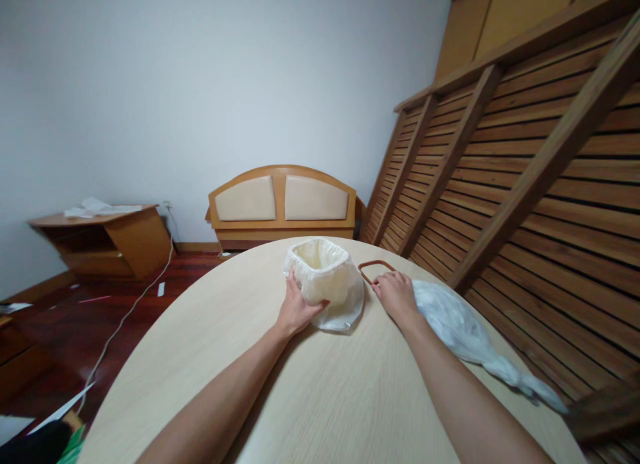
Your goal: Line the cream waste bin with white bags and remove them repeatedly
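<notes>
A small bin (330,284) lined with a thin white plastic bag (345,307) stands upright on the round table, its mouth facing up. The bag is folded over the rim and hangs loose down the sides. My left hand (299,309) grips the near left side of the bin, thumb across the front. To the right, my right hand (395,292) is closed on the near edge of a brown rounded-square ring (367,265), low over the tabletop. Its fingertips are partly hidden. Beside my right wrist lies a bunched white plastic bag (450,317) with a twisted tail.
The pale round table (220,317) fills the foreground. Leaning slatted wooden panels (500,204) rise close on the right. Behind are a padded headboard (285,204) and a low cabinet (130,241) with papers. A white cable (127,314) crosses the floor at left.
</notes>
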Motion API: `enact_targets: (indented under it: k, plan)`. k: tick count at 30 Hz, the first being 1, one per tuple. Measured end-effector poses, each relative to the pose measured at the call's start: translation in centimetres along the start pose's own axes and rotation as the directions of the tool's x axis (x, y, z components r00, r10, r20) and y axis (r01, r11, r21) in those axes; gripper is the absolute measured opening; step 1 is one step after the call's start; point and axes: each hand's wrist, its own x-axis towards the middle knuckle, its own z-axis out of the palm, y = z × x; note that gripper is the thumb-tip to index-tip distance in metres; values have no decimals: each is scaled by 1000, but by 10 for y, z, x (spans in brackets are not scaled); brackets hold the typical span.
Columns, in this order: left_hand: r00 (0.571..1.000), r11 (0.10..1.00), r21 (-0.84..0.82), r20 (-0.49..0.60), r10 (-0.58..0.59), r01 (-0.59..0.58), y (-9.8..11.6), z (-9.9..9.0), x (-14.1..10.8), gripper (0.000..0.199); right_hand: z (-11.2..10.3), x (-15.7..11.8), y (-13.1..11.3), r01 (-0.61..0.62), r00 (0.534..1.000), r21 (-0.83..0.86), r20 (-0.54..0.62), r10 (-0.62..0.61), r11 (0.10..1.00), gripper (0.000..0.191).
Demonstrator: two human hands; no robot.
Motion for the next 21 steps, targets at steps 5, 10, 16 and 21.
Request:
enact_targets:
  k: [5, 10, 16, 21]
  plan:
    - [999, 1000, 18, 42, 7, -8, 2, -2, -1, 129, -6, 0, -15, -44, 998, 120, 42, 39, 992, 40]
    - [998, 1000, 1, 65, 16, -16, 3, -2, -3, 126, -3, 2, -25, -144, 986, 310, 120, 112, 940, 21]
    - [989, 991, 48, 86, 117, -122, 4, -3, -4, 123, -13, 24, -23, -225, 971, 646, 90, 220, 729, 28]
    - [974, 971, 87, 73, 216, -222, 12, -1, -7, 123, -50, 34, -36, -91, 976, 842, -30, 214, 533, 25]
